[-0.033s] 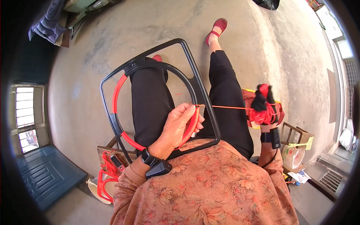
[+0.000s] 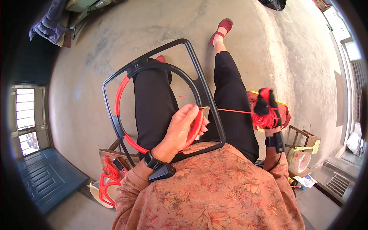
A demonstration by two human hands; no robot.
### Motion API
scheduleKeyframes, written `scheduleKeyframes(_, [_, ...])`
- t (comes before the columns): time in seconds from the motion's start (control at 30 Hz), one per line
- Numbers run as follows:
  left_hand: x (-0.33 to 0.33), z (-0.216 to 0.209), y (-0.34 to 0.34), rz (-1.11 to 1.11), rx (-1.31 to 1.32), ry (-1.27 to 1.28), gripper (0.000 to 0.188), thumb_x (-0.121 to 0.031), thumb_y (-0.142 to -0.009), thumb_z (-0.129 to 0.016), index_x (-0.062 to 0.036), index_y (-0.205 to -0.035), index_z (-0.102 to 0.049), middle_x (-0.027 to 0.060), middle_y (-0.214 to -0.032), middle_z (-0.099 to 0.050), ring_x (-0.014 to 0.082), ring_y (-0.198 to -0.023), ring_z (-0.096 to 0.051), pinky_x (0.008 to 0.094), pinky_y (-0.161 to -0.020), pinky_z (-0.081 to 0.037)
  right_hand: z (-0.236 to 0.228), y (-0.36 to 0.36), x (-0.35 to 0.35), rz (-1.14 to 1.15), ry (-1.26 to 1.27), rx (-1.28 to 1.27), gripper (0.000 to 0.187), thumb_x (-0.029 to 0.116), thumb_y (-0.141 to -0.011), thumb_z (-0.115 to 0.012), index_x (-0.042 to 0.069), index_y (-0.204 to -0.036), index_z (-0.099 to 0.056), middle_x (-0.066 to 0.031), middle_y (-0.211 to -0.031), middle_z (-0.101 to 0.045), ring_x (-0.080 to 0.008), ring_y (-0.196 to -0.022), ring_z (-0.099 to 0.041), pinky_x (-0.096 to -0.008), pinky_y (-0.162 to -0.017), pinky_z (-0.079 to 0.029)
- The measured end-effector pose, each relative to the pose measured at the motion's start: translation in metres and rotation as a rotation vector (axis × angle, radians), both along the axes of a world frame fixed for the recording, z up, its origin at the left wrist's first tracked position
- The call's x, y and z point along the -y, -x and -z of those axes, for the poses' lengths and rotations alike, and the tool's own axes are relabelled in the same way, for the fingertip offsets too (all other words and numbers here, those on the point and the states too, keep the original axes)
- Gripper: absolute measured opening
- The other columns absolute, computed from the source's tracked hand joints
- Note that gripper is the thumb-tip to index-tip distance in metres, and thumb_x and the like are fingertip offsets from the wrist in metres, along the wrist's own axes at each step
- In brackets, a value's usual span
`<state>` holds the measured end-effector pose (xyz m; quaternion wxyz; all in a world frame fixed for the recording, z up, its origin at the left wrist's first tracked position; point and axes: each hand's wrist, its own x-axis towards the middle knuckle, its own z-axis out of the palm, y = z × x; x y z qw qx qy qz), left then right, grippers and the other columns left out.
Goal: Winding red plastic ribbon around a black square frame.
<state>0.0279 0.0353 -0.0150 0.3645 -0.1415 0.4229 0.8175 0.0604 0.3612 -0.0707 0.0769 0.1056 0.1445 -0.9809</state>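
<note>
A black frame [image 2: 202,68] with rounded corners and a ring inside lies tilted over my lap. Red cord [image 2: 122,92] is wound round parts of the ring in separate stretches. My left hand [image 2: 184,122] is closed round the ring's right side, its thumb by the top of the wound stretch there. From that spot a taut red strand [image 2: 234,111] runs under the frame's right bar to my right hand [image 2: 265,105]. That hand, in what looks like a black and red glove, is closed on a bundle of red cord [image 2: 266,119].
At lower left, a red frame [image 2: 102,188] and loose red cord lie by a small dark device [image 2: 119,165]. A red and yellow bag [image 2: 284,115] sits behind my right hand. A wooden stool [image 2: 304,138] stands at the right, and a blue panel [image 2: 51,176] at the left.
My right hand has shifted slightly left with the cord bundle, and the taut strand slopes a little more. My left hand and the black frame stay almost in place.
</note>
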Motion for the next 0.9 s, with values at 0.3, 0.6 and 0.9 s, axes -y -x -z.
scheduleKeyframes(0.3, [-0.001, -0.006, 0.006, 0.019, -0.004, 0.027, 0.031, -0.025, -0.099, -0.046, 0.0025, -0.103, -0.060, 0.0100, -0.074, -0.063, 0.0151, -0.056, -0.059, 0.0256, -0.050, -0.049, 0.002, -0.010, 0.029, 0.063, -0.587, 0.397, 0.021, 0.032, -0.094, -0.056, 0.011, -0.093, -0.056, 0.0009, -0.070, -0.054, -0.0069, -0.054, -0.049, -0.0195, -0.048, -0.040])
scheduleKeyframes(0.6, [-0.002, -0.011, 0.009, 0.002, -0.018, 0.056, 0.030, -0.024, -0.098, -0.048, 0.0036, -0.103, -0.060, 0.0088, -0.074, -0.064, 0.0132, -0.055, -0.059, 0.0232, -0.050, -0.050, 0.004, -0.001, 0.027, -0.002, -0.608, 0.325, 0.020, 0.031, -0.095, -0.055, 0.012, -0.089, -0.056, 0.0008, -0.069, -0.054, -0.0073, -0.053, -0.050, -0.0194, -0.046, -0.040])
scheduleKeyframes(0.9, [-0.008, -0.026, 0.007, 0.023, -0.170, 0.370, 0.027, -0.022, -0.097, -0.049, 0.0029, -0.097, -0.060, 0.0063, -0.069, -0.062, 0.0088, -0.050, -0.056, 0.0199, -0.045, -0.045, -0.005, 0.021, 0.041, -0.010, -0.703, 0.422, 0.023, 0.032, -0.092, -0.059, 0.009, -0.096, -0.059, -0.0015, -0.075, -0.059, -0.0130, -0.059, -0.057, -0.0261, -0.054, -0.049])
